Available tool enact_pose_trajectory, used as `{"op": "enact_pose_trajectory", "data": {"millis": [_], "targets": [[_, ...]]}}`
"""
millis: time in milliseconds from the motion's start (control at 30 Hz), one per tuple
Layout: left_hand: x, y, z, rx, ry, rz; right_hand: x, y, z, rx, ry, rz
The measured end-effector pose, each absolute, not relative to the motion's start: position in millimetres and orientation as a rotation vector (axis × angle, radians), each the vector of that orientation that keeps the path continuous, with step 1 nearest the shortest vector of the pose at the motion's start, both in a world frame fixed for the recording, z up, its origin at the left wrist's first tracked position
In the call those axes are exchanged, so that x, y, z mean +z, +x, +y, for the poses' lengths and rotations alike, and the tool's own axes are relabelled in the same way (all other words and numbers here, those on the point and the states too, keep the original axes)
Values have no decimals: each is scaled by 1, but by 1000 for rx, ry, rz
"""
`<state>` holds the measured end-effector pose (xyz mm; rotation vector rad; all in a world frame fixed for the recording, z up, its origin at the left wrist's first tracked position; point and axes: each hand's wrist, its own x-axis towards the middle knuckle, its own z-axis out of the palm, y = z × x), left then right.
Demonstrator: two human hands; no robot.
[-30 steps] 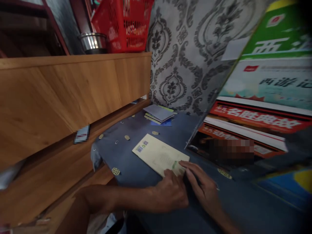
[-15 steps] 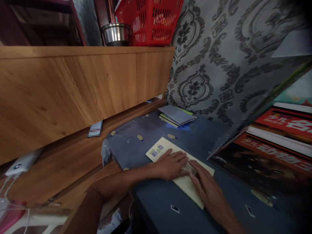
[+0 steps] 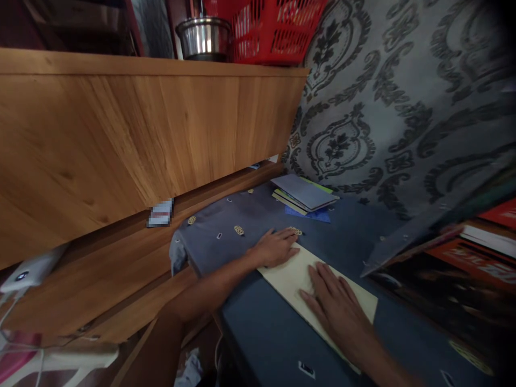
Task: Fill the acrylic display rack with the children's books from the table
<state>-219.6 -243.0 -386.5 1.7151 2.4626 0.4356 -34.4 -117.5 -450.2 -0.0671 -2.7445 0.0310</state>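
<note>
A cream-coloured booklet (image 3: 290, 279), thin and closed, lies flat and slanted on the dark blue tablecloth (image 3: 258, 317). My left hand (image 3: 275, 248) rests over its far left end, fingers stretched out, palm down, hiding that corner. Nearer to me, my right hand (image 3: 336, 301) lies flat on the booklet's middle and right part with the fingers a little apart. Neither hand grips anything. The booklet's right corner shows past my right hand.
Behind the booklet sits a small stack of thin books (image 3: 304, 193). Large picture books (image 3: 463, 274) stand at the right against the patterned wall (image 3: 342, 129). A wooden cabinet (image 3: 153, 134) at the back carries a metal pot (image 3: 205, 38) and a red basket (image 3: 278, 37).
My left hand has slid from the booklet's middle to its far left end, covering the printed barcode area. My hands are farther apart. The camera view has shifted slightly.
</note>
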Motion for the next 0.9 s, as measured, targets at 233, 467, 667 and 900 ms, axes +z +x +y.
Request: {"op": "enact_pose_trajectory", "data": {"millis": [233,467,667,900], "targets": [[-408,-232,-240,737,1733,2432,-414,-69,-131,143,-197,-3004],[-412,-235,-239,837,1673,2413,-410,-49,-105,219,-476,-2973],[-409,-231,-239,804,1648,2458,-412,-17,-104,214,-553,-2923],[-403,-227,-239,734,1715,2509,-410,9,-118,229,-540,-2861]]}}
